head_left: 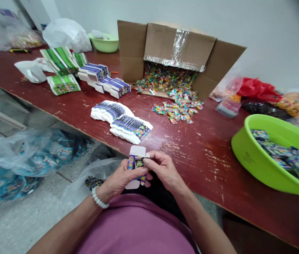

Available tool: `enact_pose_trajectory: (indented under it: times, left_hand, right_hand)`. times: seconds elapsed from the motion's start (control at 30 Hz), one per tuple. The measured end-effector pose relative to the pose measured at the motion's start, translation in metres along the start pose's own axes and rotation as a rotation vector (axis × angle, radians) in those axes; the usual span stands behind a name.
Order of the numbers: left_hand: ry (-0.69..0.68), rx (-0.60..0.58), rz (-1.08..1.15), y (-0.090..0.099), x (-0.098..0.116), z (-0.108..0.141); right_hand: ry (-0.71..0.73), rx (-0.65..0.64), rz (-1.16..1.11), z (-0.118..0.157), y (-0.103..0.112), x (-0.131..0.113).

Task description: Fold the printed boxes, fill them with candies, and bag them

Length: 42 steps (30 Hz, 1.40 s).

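Note:
Just off the table's front edge, both hands hold one small purple printed candy box [138,162], with white end flaps sticking out at its top and bottom. My left hand [124,176] is closed on its left side, thumb across the printed face. From the right, my right hand [162,167] pinches its upper right edge. Beyond the hands, a fanned row of flat purple and white boxes [123,120] lies on the table. Wrapped candies [178,106] spill from an open cardboard carton [181,46] farther back.
A green basin [240,144] of filled packets stands at the right. Bundled purple boxes [112,84], green cartons [61,60] and a white mug [31,72] occupy the back left. Plastic bags [46,151] of blue packets lie below the table's left edge. A red bag [257,88] rests against the wall.

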<state>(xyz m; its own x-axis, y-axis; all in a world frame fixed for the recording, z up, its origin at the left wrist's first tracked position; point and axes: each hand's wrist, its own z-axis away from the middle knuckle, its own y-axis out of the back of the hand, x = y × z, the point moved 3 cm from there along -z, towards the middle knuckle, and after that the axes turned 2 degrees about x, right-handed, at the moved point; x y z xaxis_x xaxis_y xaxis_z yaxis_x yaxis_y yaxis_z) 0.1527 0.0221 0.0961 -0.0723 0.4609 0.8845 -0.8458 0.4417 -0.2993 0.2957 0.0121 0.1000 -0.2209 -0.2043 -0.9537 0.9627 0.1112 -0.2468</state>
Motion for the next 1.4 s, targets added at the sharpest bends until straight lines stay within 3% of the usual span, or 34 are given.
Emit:
enact_pose_trajectory:
  times: [0.13,0.27,0.4,0.47,0.57,0.7,0.8,0.93,1.1,1.27,1.4]
  left_hand:
    - [-0.127,0.148,-0.096,0.003,0.003,0.0]
    - [-0.237,0.304,-0.011,0.003,0.004,0.006]
    - [-0.299,0.358,-0.07,0.002,0.004,0.012]
    - [-0.243,0.352,-0.087,0.004,0.004,0.012]
    - [-0.17,0.295,-0.055,0.007,0.004,0.012]
    - [-0.166,0.187,-0.047,0.008,0.004,0.01]
    - [-0.189,0.163,-0.082,0.009,0.003,0.008]
    - [-0.153,0.19,0.1,0.008,0.003,0.007]
    - [0.145,0.0,0.271,0.0,-0.009,0.005]
    - [0.215,0.089,0.299,0.0,-0.016,0.0]
    - [0.186,0.117,0.145,-0.002,-0.012,-0.002]
  right_hand:
    - [0.116,0.212,0.199,-0.003,0.011,0.003]
    - [0.102,0.255,0.156,-0.005,0.015,0.005]
    - [0.166,0.253,0.071,-0.003,0.009,0.01]
    - [0.196,0.232,0.066,-0.003,0.008,0.011]
    - [0.126,0.211,0.039,-0.005,0.012,0.014]
    - [-0.009,0.154,-0.052,-0.01,0.019,0.013]
    - [-0.032,0.106,-0.101,-0.012,0.02,0.009]
    - [0.047,0.064,0.029,-0.011,0.019,0.003]
    - [0.258,0.157,0.313,-0.008,0.019,-0.002]
    - [0.112,0.06,0.267,-0.011,0.02,0.002]
    - [0.023,0.121,0.178,-0.017,0.022,0.004]
